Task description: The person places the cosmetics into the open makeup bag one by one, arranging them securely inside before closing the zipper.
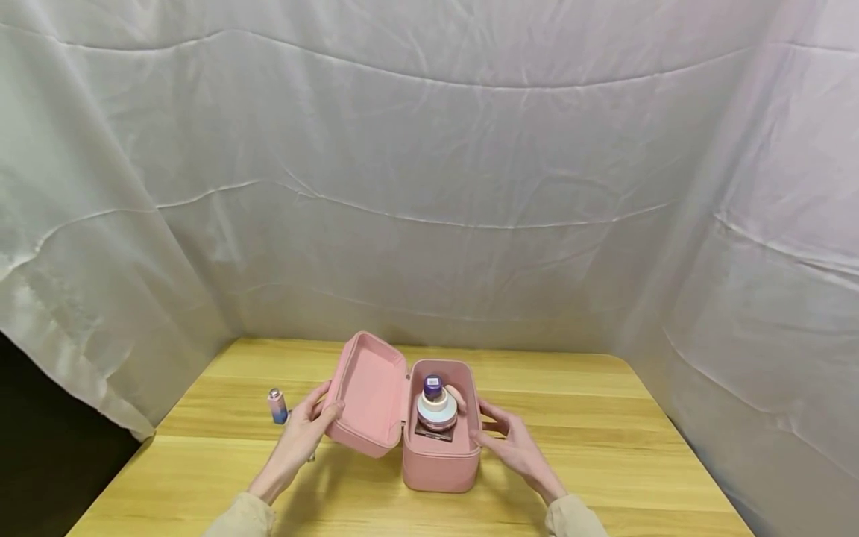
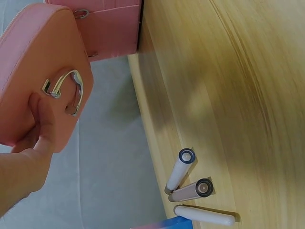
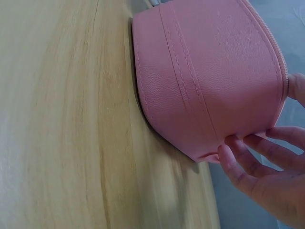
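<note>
1. On the table (image 1: 577,440), I see the pink case (image 1: 440,473), mouth up, long axis front to back.
2. Its lid (image 1: 370,391) opens left, gripped by the left hand (image 1: 304,431).
3. The right hand (image 1: 513,447), fingers parted, touches the case.
4. Inside: a purple-topped item (image 1: 432,386), perhaps a jar.

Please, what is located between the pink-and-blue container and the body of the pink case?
In the head view, the left hand and the open lid. In the left wrist view, three slim tubes on the wooden table also show there.
</note>
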`<state>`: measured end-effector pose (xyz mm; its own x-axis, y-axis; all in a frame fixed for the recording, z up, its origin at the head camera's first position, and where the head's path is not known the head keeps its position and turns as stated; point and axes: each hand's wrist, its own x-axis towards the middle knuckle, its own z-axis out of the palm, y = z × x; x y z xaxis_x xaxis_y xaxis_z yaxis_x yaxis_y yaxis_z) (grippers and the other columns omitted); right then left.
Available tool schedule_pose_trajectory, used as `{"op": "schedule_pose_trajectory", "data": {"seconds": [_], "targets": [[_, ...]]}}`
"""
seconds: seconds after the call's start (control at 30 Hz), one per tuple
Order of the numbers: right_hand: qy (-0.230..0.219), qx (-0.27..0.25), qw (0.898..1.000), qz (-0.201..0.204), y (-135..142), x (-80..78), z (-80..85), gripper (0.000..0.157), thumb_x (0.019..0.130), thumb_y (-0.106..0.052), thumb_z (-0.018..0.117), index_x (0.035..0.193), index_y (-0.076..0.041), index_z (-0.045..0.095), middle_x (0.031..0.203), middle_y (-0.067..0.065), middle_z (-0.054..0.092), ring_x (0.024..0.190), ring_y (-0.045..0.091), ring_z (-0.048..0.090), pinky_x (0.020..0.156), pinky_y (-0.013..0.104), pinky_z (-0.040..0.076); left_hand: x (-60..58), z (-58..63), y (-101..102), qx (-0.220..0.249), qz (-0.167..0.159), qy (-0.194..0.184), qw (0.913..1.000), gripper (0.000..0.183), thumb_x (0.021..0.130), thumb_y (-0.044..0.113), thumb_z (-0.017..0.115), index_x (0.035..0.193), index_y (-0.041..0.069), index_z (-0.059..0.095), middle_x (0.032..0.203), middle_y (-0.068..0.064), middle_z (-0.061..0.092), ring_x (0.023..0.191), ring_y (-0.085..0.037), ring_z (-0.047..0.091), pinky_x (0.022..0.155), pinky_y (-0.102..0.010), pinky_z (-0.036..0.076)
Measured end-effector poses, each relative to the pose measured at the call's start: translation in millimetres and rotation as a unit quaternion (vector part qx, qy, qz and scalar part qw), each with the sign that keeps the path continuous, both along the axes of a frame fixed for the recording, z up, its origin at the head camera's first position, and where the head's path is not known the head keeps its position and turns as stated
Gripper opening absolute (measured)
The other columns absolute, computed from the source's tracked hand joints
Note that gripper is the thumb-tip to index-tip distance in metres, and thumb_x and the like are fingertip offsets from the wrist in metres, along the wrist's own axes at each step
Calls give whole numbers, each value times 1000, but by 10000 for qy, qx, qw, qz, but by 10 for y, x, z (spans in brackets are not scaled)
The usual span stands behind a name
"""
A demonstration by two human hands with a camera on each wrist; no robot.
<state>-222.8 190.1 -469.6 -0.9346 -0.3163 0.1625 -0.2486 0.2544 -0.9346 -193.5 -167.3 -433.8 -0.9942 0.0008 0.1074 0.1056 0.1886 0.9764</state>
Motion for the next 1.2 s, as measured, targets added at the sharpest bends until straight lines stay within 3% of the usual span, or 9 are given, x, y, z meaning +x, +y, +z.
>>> {"op": "schedule_pose_trajectory", "data": {"seconds": [0.17, 0.33, 0.47, 0.63, 0.73, 0.83, 1.03, 1.2], "targets": [[52, -23, 10000, -25, -7, 0, -7, 63, 95, -5, 65, 149, 13, 36, 152, 36, 39, 127, 52, 55, 92, 18, 53, 5, -4, 5, -112, -4, 105, 9999, 63, 103, 20, 56, 154, -5, 30, 139, -29, 58, 114, -24, 68, 87, -11, 47], [80, 1, 9999, -62, -4, -4, -11, 63, 95, -5, 65, 148, 12, 36, 153, 34, 38, 128, 52, 54, 97, 27, 56, -14, -1, 18, -160, -30, 149, 9998, 63, 103, 19, 55, 154, -6, 29, 141, -29, 56, 123, -30, 63, 89, -9, 45], [174, 19, 9997, -179, 0, -30, -12, 61, 95, -3, 65, 147, 13, 37, 152, 35, 39, 126, 52, 55, 94, 24, 55, -41, -9, 30, -242, -53, 189, 9995, 63, 103, 20, 55, 154, -7, 29, 141, -29, 56, 123, -30, 62, 89, -10, 45], [220, -4, 9993, -294, 28, -78, -25, 59, 94, 2, 62, 146, 15, 38, 151, 35, 40, 124, 52, 56, 89, 16, 52, -104, -45, 69, -250, -66, 145, 9996, 63, 103, 22, 56, 154, -5, 31, 141, -25, 58, 126, -30, 61, 102, -25, 48], [119, -6, 9993, -345, 68, -99, -36, 59, 94, 1, 62, 147, 14, 38, 151, 34, 41, 126, 52, 55, 88, 17, 53, -153, -69, 112, -21, -210, 117, 9997, 64, 104, 21, 54, 155, -6, 27, 145, -27, 53, 130, -35, 58, 112, -41, 44], [50, -9, 9991, -422, 121, -121, -45, 59, 95, -2, 62, 147, 12, 39, 152, 33, 41, 128, 51, 54, 88, 18, 53, -208, -89, 165, 148, -366, 79, 9992, 66, 104, 21, 52, 156, -8, 22, 149, -30, 47, 133, -41, 55, 115, -50, 39], [-17, -92, 9989, -450, 193, -148, -48, 58, 96, -4, 61, 149, 9, 40, 153, 31, 41, 129, 50, 52, 88, 20, 51, -295, -102, 240, 253, -313, -32, 9992, 69, 104, 24, 54, 156, -6, 22, 150, -30, 46, 133, -42, 54, 117, -52, 35], [-60, -130, 9986, -502, 206, -144, -45, 59, 96, -6, 61, 149, 8, 39, 154, 32, 40, 130, 49, 52, 88, 24, 51, -306, -106, 237, 469, -378, -92, 9981, 70, 104, 26, 54, 158, -4, 21, 150, -31, 46, 131, -41, 57, 114, -49, 42]]}}
